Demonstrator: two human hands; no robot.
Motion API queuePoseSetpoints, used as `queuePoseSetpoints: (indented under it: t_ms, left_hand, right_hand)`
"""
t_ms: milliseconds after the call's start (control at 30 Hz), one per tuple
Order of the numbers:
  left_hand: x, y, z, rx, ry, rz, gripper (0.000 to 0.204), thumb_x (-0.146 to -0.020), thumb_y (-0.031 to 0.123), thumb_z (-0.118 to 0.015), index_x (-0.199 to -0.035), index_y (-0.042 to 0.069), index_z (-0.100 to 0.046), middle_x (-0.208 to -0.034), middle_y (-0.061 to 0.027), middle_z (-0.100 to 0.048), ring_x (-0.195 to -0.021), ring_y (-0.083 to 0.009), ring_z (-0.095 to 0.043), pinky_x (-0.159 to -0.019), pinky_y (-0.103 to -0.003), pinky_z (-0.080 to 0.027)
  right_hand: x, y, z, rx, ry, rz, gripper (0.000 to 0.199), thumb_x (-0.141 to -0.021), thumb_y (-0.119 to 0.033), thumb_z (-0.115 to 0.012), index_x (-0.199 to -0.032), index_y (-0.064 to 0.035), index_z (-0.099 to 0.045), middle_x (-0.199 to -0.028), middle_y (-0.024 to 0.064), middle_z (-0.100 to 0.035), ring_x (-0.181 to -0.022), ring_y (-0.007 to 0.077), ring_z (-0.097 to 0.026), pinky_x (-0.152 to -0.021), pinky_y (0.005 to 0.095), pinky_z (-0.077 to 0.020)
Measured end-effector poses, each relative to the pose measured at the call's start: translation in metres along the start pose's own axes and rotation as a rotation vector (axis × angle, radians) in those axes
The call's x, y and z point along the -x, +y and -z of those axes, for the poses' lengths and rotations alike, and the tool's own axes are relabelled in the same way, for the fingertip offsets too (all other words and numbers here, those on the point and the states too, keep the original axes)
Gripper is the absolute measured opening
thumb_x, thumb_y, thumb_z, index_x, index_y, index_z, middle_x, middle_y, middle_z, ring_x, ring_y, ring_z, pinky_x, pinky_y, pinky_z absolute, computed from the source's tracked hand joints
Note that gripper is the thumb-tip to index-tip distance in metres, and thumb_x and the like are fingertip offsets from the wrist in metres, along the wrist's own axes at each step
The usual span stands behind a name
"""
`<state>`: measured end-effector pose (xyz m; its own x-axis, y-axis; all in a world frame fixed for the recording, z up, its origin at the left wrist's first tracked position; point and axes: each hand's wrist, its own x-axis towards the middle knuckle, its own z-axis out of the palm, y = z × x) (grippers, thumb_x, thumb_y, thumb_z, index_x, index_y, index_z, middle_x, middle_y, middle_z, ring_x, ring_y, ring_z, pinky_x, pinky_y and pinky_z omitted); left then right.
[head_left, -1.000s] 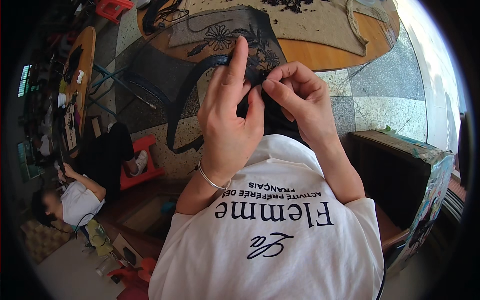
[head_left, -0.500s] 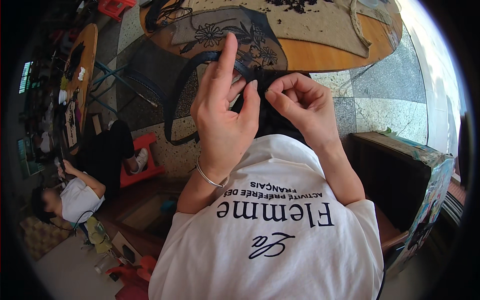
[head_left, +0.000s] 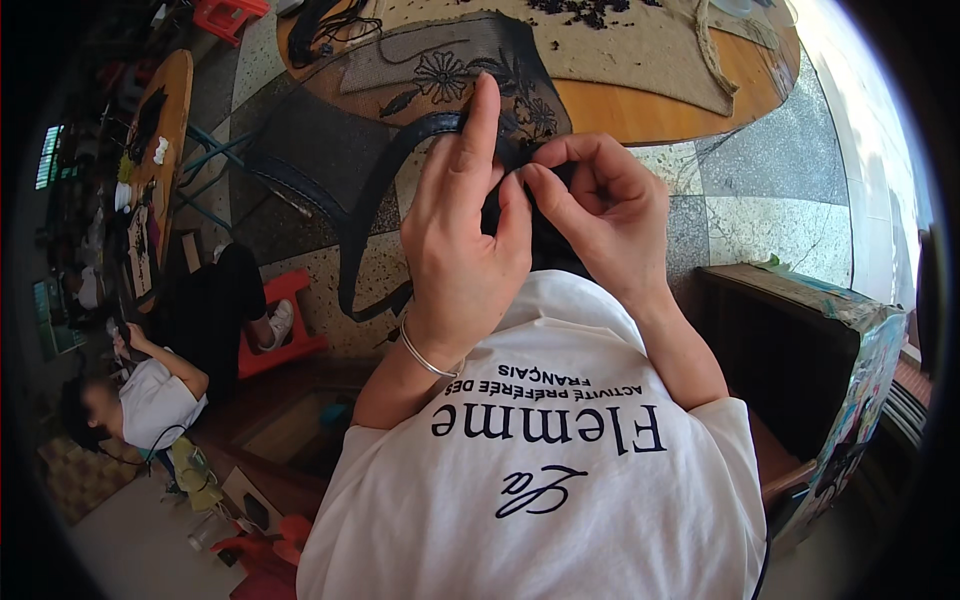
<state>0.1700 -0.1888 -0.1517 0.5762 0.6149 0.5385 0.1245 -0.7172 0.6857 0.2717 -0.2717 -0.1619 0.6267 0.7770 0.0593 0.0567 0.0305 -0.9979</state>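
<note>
Sheer black mesh fabric with dark embroidered flowers drapes from the table edge toward me. My left hand grips its dark gathered edge between thumb and fingers, with the index finger stretched out along the cloth. A curved dark band loops down beside that hand. My right hand is closed in a pinch, thumb and index tips almost meeting my left thumb at the fabric's edge. Whatever lies between those right fingertips is too small to make out.
A round wooden table stands ahead, bearing a beige cloth scattered with small black pieces. On the right is an open-fronted box. At left, a person sits near a red plastic stool and another table.
My left hand has shifted slightly right, and the fabric and band moved with it. My right fingertips have risen a little and come closer to my left thumb.
</note>
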Motion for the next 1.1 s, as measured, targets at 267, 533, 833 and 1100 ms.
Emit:
queuePoseSetpoints:
  t_ms: [267, 533, 833, 1100]
  left_hand:
    - [0.004, 0.003, 0.000, -0.001, -0.073, 0.029, 0.065, -0.074, -0.016, -0.056, -0.135, 0.005, -0.043, -0.102, -0.0086, -0.054, -0.087, -0.0176, -0.059, -0.075, -0.028, -0.052]
    - [0.001, -0.003, -0.002, 0.127, 0.004, 0.069, 0.066, -0.074, -0.011, -0.058, -0.136, 0.006, -0.041, -0.096, -0.0113, -0.056, -0.080, -0.0187, -0.060, -0.066, -0.027, -0.054]
    - [-0.003, 0.003, 0.009, 0.499, -0.088, 0.348, 0.060, -0.081, -0.017, -0.051, -0.136, -0.004, -0.034, -0.118, -0.0145, -0.054, -0.100, -0.0145, -0.056, -0.088, -0.026, -0.048]
    - [-0.004, -0.004, 0.000, 0.480, -0.051, 0.263, 0.056, -0.083, -0.015, -0.051, -0.136, -0.005, -0.035, -0.104, -0.0109, -0.058, -0.093, -0.0107, -0.057, -0.083, -0.022, -0.048]
  right_hand:
    - [-0.003, 0.001, 0.001, 0.024, 0.034, 0.046, 0.008, -0.083, -0.004, -0.065, -0.088, 0.0001, -0.060, -0.061, -0.0110, -0.043, -0.054, -0.0038, -0.031, -0.049, 0.0126, -0.0230]
    - [-0.003, 0.004, -0.001, -0.025, 0.022, -0.024, 0.007, -0.085, -0.005, -0.063, -0.088, -0.0004, -0.059, -0.061, -0.0107, -0.043, -0.054, -0.0036, -0.031, -0.049, 0.0129, -0.0233]
    - [0.003, 0.003, -0.002, 0.068, -0.033, 0.010, 0.006, -0.085, -0.004, -0.062, -0.087, -0.0005, -0.058, -0.063, -0.0103, -0.044, -0.054, -0.0034, -0.032, -0.049, 0.0134, -0.0234]
    - [0.001, -0.001, -0.002, -0.266, -0.032, -0.110, 0.003, -0.083, -0.002, -0.063, -0.085, -0.0005, -0.061, -0.063, -0.0105, -0.047, -0.054, -0.0038, -0.033, -0.048, 0.0136, -0.0239]
